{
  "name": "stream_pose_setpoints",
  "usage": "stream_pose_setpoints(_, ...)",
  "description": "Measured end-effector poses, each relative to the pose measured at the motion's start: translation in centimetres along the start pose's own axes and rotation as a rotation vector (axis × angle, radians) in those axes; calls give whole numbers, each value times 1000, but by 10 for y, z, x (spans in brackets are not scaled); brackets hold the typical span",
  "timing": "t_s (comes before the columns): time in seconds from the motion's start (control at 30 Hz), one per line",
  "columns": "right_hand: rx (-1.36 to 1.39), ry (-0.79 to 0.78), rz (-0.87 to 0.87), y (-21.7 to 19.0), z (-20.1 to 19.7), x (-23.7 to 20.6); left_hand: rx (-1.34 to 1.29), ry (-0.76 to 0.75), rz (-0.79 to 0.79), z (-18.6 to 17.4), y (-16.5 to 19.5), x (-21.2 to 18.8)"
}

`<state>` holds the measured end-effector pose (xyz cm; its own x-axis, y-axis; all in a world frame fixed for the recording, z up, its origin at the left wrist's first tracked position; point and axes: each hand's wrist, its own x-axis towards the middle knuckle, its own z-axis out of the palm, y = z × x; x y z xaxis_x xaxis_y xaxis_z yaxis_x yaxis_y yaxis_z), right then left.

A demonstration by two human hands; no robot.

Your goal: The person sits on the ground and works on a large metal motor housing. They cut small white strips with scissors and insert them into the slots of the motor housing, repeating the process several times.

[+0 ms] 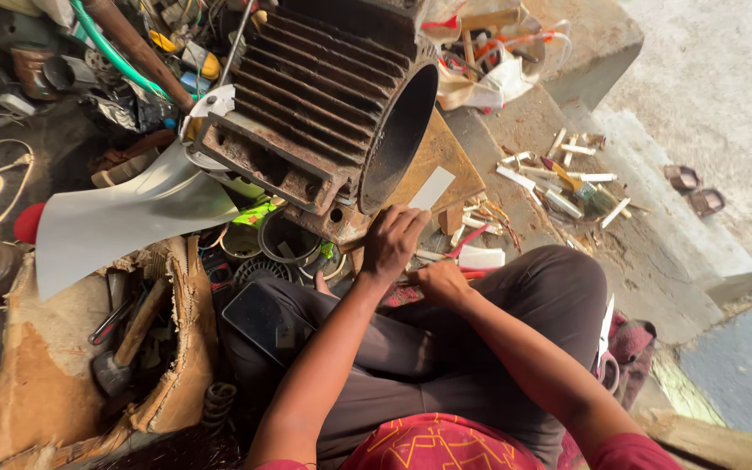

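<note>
Finned motor housing top cut off by edge.

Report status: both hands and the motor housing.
Left hand fisted at lower rim of rusty finned motor housing. Right hand closed, low beside it; contents hidden. White fan blade lies left of housing.

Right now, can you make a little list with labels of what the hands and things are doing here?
left hand: left hand rests on the lower rim of the motor housing, fingers curled
right hand: right hand closed low beside the knee, near a red-handled tool; whether it grips it cannot be told
motor housing: rusty, ribbed, hollow, lying on its side on a wooden board
left of it: pale fan blade
cardboard box: torn cardboard box holding a hammer
lap: dark phone on the thigh
</note>
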<state>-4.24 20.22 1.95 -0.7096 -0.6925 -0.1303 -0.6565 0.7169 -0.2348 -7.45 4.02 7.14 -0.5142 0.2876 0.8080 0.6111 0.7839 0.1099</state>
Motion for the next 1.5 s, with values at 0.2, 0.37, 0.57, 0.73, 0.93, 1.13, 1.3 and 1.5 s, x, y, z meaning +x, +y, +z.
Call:
stream_pose_setpoints(0.2,764,106,131,40,-27,0,-47,-24,65,-44,3,9)
stream_pose_setpoints(0.37,2022,424,272,65,-72,-25,-85,-92,18,-64,19,15)
stream_pose_setpoints(0.57,1892,559,234,58,-80,-19,-80,-8,-39,-52,29,18)
stream_pose_setpoints(0.73,2134,585,237,54,-76,-37,-457,166,-647,-38,51,31)
stream_pose_setpoints(0.93,2005,539,148,44,-80,-39,-995,73,-1047,-20,47,88)
stream_pose_setpoints(1.13,1879,561,76,37,-91,-38,-940,18,-875,-14,34,118)
stream_pose_setpoints(1.3,1688,634,235,34,-109,-43,-1197,-102,-758,-11,38,110)
stream_pose_setpoints(1.5,942,1354,532,93,-83,-167,-1140,9,-843,2,18,95)
